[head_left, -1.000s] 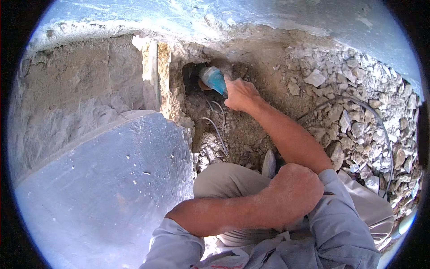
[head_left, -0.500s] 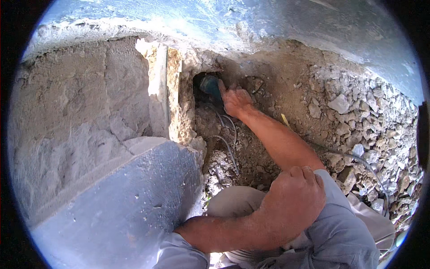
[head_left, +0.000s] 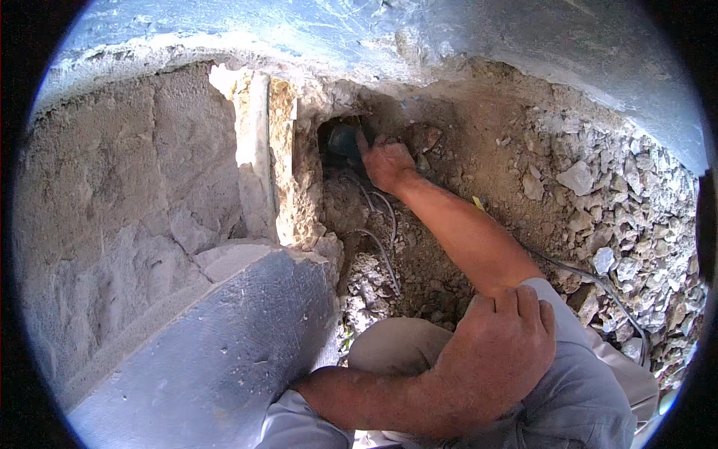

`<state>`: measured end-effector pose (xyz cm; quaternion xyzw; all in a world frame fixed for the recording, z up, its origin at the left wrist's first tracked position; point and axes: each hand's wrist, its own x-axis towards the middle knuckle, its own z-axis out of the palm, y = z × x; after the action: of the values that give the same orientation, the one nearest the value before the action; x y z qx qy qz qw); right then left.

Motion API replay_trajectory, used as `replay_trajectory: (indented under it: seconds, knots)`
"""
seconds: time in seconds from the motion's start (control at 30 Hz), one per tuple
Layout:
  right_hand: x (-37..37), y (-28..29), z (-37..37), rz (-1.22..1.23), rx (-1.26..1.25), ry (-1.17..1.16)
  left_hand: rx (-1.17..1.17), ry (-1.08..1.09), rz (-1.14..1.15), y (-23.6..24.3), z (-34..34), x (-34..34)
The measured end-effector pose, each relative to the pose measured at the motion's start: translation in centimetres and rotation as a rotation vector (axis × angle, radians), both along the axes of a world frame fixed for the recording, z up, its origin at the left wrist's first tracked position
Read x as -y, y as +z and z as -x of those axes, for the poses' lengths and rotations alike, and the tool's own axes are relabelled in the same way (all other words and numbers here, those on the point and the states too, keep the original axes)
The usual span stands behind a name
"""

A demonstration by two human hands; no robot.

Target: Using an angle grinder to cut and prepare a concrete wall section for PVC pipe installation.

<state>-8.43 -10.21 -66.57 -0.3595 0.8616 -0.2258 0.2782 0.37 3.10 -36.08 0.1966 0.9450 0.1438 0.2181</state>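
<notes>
My right hand point(head_left: 389, 162) reaches to the mouth of a dark hole point(head_left: 326, 135) low in the broken wall. Its index finger lies stretched along a dark teal, rounded object point(head_left: 344, 141) inside the hole; the other fingers are curled in. Shadow hides most of that object, so its kind is unclear. My left hand point(head_left: 502, 337) crosses over in front of me, fingers bent, pressed against my right forearm by the sleeve's edge. Its fingertips and anything in them are hidden. Below the hole, thin grey cables point(head_left: 387, 254) come out of the soil.
A blue-grey painted wall point(head_left: 359, 37) runs along the top. At the left are rough masonry point(head_left: 142, 165), a pale vertical pipe point(head_left: 260, 142) and a blue-grey block point(head_left: 224, 337). Broken stones point(head_left: 628, 217) lie at the right, with a grey cable point(head_left: 598, 283) across them.
My left fist has shifted slightly right and down along my right arm. My right hand and the teal object sit slightly further left in view. The view itself has shifted a little.
</notes>
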Motion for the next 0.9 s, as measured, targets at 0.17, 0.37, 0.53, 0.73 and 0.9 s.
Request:
replay_trajectory:
  seconds: [0.17, 0.37, 0.53, 0.73, 0.9]
  knots:
    - [0.0, -0.6, -0.6, -0.056, -0.055, -0.069, 0.010, -0.005, -0.024, -0.1, 0.3, -0.2]
    - [-1.3, 0.3, -0.4, 0.038, 0.267, -0.135, 0.148, -0.062, -0.089, 0.6, 0.2, -0.5]
    - [-1.5, -0.9, 1.5, 0.281, 0.682, -0.411, 0.041, -0.068, -0.097, -1.3, -1.3, -1.2]
    - [-0.6, -3.0, 2.2, 0.399, 0.778, -0.411, -0.058, -0.046, -0.145, -1.7, -1.7, -1.2]
    - [-1.4, -2.5, 1.7, 0.447, 1.056, -0.536, 0.055, -0.017, -0.118, -1.0, -0.2, -1.4]
